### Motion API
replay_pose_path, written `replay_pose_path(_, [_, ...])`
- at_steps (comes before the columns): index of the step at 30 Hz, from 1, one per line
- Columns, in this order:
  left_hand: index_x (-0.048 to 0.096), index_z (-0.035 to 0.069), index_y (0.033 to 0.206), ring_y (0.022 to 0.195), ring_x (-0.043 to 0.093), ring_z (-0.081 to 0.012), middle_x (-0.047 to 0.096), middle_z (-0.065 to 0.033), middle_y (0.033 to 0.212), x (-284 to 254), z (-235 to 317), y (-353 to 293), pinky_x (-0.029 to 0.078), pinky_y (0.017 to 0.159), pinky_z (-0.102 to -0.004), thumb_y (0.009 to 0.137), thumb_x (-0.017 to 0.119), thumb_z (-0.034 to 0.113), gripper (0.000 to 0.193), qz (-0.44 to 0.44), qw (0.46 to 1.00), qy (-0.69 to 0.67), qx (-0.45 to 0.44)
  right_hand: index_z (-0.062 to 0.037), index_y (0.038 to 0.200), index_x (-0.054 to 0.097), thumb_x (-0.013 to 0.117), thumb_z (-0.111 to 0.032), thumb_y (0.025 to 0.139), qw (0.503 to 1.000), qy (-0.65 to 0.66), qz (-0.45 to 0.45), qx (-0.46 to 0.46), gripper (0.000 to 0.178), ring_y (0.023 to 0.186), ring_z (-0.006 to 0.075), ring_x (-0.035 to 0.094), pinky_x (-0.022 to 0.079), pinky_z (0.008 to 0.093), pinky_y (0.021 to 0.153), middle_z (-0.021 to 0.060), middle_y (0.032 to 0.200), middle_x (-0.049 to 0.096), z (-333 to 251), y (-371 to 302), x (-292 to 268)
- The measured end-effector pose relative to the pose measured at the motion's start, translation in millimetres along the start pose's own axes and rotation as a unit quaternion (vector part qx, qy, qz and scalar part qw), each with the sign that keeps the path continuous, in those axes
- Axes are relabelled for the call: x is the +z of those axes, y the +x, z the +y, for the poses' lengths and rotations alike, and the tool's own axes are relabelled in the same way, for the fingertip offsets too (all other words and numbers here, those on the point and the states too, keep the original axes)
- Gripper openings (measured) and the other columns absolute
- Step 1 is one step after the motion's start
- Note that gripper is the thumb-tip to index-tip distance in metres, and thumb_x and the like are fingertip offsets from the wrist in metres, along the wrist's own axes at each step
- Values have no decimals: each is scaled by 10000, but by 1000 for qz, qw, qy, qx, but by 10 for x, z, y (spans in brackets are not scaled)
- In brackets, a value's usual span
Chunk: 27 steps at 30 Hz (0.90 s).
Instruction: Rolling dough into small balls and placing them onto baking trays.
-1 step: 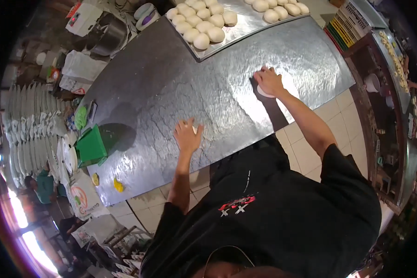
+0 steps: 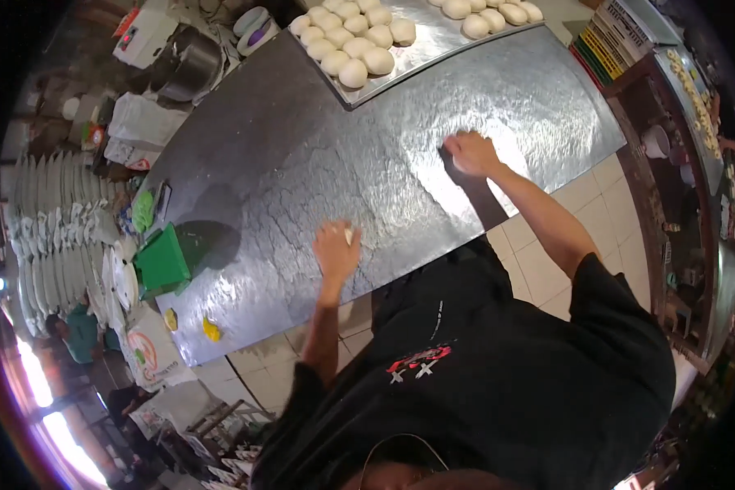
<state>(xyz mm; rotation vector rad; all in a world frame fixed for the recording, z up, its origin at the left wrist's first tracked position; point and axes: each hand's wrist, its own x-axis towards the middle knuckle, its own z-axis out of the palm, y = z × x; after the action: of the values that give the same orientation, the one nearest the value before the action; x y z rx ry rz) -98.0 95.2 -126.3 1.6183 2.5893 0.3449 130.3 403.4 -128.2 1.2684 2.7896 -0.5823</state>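
My left hand (image 2: 337, 251) is cupped palm down on the metal tabletop (image 2: 302, 188), its fingers curled round a small dough ball (image 2: 349, 236). Only a pale bit of that ball shows beside the thumb. Farther off and to the right, my right hand (image 2: 471, 154) is also cupped against the table, with its fingers bent inward. Its own dough ball is hidden beneath the palm. Many smooth dough balls (image 2: 354, 46) rest in rows on a metal tray (image 2: 353, 101) at the far side.
A second group of dough balls (image 2: 492, 18) lies on the far right tray. At the table's left end are a green container (image 2: 162, 260), a yellow scrap (image 2: 211, 329) and a bright green bag (image 2: 143, 211). Stacked crates (image 2: 608, 45) stand beyond the right corner.
My left hand has shifted slightly right and its fingers have drawn together. The fingers of my right hand have curled in, covering the dough that showed under the palm.
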Motion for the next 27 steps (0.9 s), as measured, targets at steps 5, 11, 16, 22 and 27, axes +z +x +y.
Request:
replay_pose_path(5, [628,81,1009,945,571,-349,607,-141,966,190,-138,-192,425,800,-515,928,559,324,265,-53,996,-63,-24,-65,1125,579,303,-405,1023,991,105,-73,25,450,929,440,639,496,537,825,254,960,665,76,-184,116])
replay_pose_path(11, [621,74,1081,950,582,-346,645,-139,995,202,-1078,284,436,836,-475,934,573,290,266,30,984,-156,-85,-82,972,586,507,-306,968,956,-23,292,29,238,811,364,606,471,475,710,154,789,623,451,621,-8])
replay_pose_path(16, [657,26,1076,900,599,-305,642,-145,1014,153,-754,-191,475,813,-401,827,744,306,385,103,980,-138,100,-60,1037,571,816,-271,670,950,140,242,-135,489,892,337,570,470,400,785,150,972,560,575,-410,80])
replay_pose_path(22, [655,-41,1112,956,630,-280,672,-150,1038,601,-599,613,517,854,-383,727,842,222,503,314,845,-341,-268,-60,875,660,863,-293,590,824,246,490,143,421,828,283,616,508,381,758,104,861,628,524,731,358])
replay_pose_path(27, [675,-15,1044,888,649,-289,676,-163,984,791,22,1301,533,807,-378,693,833,190,437,328,859,-323,-222,-84,906,690,861,-348,560,861,299,398,104,467,831,297,656,528,387,767,100,888,678,-339,1128,403])
